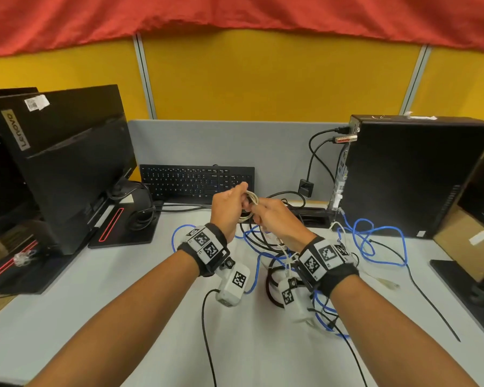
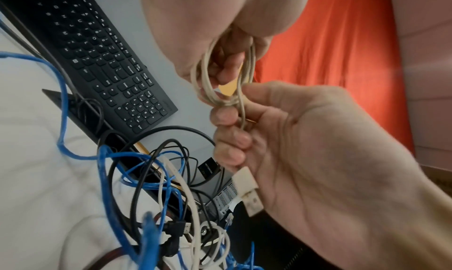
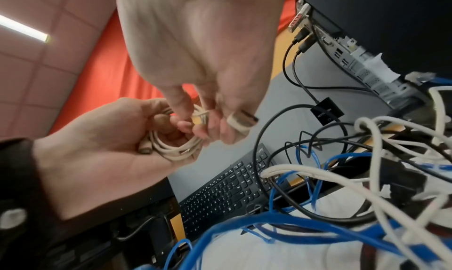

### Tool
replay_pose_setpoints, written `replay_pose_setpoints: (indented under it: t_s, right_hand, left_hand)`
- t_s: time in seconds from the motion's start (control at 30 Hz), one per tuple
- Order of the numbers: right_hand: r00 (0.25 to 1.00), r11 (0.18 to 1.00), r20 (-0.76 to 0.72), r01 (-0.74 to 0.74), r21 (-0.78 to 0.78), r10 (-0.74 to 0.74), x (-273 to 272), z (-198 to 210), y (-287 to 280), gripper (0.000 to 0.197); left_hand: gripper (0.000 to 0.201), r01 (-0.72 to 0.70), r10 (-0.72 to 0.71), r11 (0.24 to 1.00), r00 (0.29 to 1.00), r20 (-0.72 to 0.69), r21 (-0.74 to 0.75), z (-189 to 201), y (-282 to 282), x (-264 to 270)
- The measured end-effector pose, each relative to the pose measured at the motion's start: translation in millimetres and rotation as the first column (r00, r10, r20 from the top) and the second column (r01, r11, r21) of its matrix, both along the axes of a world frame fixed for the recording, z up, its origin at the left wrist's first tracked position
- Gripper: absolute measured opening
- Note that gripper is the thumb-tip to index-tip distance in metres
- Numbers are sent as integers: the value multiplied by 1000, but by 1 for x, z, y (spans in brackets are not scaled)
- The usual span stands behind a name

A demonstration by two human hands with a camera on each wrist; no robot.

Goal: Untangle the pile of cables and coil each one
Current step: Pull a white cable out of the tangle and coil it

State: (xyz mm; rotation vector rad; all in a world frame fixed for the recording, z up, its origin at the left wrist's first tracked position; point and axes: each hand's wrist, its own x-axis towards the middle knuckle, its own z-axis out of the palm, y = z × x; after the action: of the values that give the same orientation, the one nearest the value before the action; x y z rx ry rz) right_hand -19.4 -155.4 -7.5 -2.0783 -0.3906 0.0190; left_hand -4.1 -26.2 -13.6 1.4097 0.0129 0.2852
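A thin beige cable (image 1: 251,199) is wound into a small coil and held up above the desk between both hands. My left hand (image 1: 229,208) grips the loops (image 2: 208,85) with curled fingers; the coil (image 3: 176,147) lies across its palm (image 3: 110,139). My right hand (image 1: 274,216) pinches the cable's tail just below the coil (image 2: 240,112), and the beige USB plug (image 2: 247,189) sticks out under its fingers (image 3: 203,123). Beneath the hands lies the tangled pile (image 1: 277,247) of blue, black and white cables (image 2: 159,177), spread over the desk (image 3: 342,177).
A black keyboard (image 1: 196,182) leans at the back behind the hands. A black monitor (image 1: 67,163) and headphones (image 1: 140,205) stand at left. A black PC tower (image 1: 417,177) with plugged-in cables stands at right, with a blue cable (image 1: 375,241) looping in front of it.
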Motion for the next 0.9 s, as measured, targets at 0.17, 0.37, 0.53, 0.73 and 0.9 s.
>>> replay_pose_setpoints:
  t_s: [0.17,0.37,0.53,0.73,0.9]
  right_hand:
    - [967,980,245,108,-167,-65,11,-3,-19,32]
    - [964,876,261,80,-476,54,17,2,-21,24]
    - [958,865,270,50,-500,101,12,9,-14,29]
    - [891,869,427,85,-487,152,5,14,-20,32]
    - [761,924,641,165,-345,103,4,11,-24,21]
  left_hand:
    - [45,222,-200,916,975,-98,335,-5,18,0]
    - [21,320,-399,708,917,-18,630,3,35,-6]
    - [23,112,-350,460,935,64,881,9,37,-1]
    - [12,129,-263,671,962,72,730,-4,46,3]
    - [14,136,-273,711,958,93,689,2,44,-2]
